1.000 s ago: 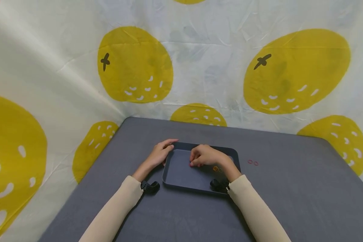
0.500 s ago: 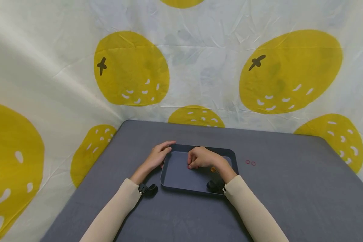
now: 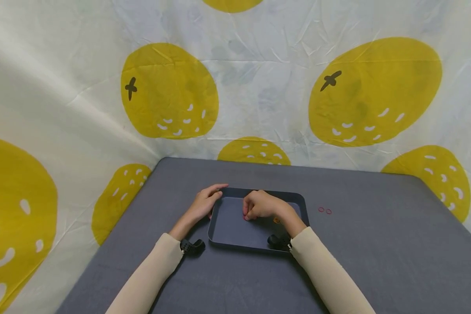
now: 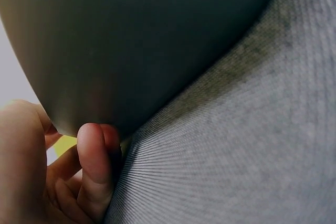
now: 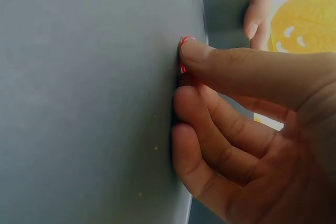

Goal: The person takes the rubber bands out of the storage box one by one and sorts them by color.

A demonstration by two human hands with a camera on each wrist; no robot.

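Note:
A dark grey rectangular tray (image 3: 230, 229) lies on the grey table. My left hand (image 3: 204, 203) holds its far left corner, and in the left wrist view the thumb and fingers lie on either side of the tray wall. Over the tray floor, my right hand (image 3: 264, 204) pinches a small red rubber band (image 5: 182, 68) between thumb and forefinger. The fingertips are low, against the tray floor. Beside the right wrist, inside the tray, lies a small orange band or bunch of bands (image 3: 276, 220), partly hidden by that arm.
Two thin red rings (image 3: 323, 210), looking like rubber bands, lie side by side on the table (image 3: 377, 235) right of the tray. A white cloth (image 3: 259, 96) with yellow fruit prints hangs behind and to the left of the table.
The whole head view has shifted slightly. Both hands keep their places on the tray, and the right fingers still pinch the red rubber band, with hardly any movement.

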